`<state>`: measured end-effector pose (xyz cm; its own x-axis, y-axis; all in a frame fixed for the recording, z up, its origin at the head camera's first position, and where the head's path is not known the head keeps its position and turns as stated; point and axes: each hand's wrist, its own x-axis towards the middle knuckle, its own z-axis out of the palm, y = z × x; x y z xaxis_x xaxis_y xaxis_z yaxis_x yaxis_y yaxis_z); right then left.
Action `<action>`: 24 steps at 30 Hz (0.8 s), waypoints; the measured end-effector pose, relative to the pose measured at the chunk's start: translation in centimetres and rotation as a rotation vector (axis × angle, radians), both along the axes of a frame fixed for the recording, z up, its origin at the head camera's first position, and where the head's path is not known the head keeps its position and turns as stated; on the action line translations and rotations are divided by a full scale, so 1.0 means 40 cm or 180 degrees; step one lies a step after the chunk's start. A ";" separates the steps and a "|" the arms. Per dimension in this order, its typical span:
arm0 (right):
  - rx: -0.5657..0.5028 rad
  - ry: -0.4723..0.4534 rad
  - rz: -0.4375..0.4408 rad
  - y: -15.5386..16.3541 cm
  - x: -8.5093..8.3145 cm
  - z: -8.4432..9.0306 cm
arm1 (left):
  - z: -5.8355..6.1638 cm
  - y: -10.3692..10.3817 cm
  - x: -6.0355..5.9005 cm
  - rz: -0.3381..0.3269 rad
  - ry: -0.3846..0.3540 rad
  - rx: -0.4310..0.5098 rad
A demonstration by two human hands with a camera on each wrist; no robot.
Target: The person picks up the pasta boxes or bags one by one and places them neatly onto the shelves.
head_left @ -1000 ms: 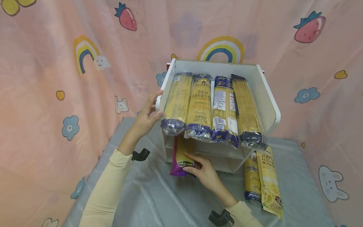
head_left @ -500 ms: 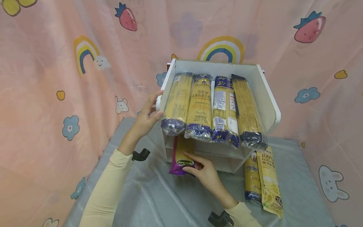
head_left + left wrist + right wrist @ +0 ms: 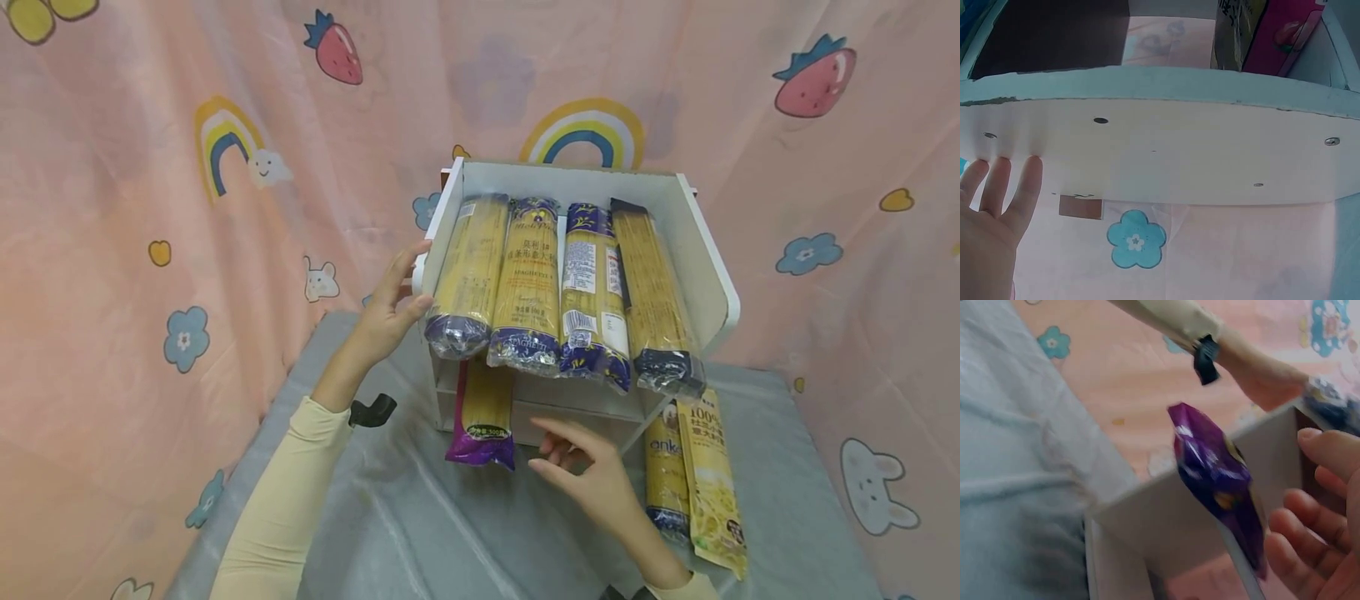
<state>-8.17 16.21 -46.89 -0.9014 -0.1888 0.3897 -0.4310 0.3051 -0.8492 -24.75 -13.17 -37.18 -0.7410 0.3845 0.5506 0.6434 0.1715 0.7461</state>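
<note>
Steadying the white shelf [image 3: 705, 250] with my left hand [image 3: 386, 312], I pressed straight fingers [image 3: 1025, 181] flat against its outer side panel, thumb near the front edge, so the unit would not slide on the grey table cover [image 3: 420, 517]. That hand gripped nothing; it only leaned on the board.

My right hand [image 3: 592, 479] hung just to the right of the purple-ended spaghetti packet [image 3: 483, 412], apart from it, fingers loose and slightly bent, holding nothing. The packet sat in the lower compartment at the left, its purple end sticking out past the front edge and drooping toward the table, because it was longer than the shelf was deep. From the right wrist view the purple end [image 3: 1219, 481] showed beside my fingertips [image 3: 1291, 522] with a gap between them.

On the top shelf lay four spaghetti packets [image 3: 558, 283] side by side, lengthways front to back, their ends overhanging the front for the same reason. Two more packets [image 3: 693, 467] lay on the table cover just right of the shelf, touching each other, within my right hand's reach.
</note>
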 end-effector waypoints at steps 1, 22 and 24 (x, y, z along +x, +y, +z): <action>-0.0020 0.0030 0.0006 0.016 0.007 0.000 | 0.000 0.000 0.000 0.0007 0.0005 -0.0003; 0.0901 -0.0960 -0.2027 0.418 0.062 -0.107 | -0.001 -0.006 -0.002 0.0032 0.0042 -0.0038; 0.1050 -0.1169 -0.2119 0.450 0.066 -0.130 | -0.001 -0.005 -0.001 0.0023 0.0032 -0.0042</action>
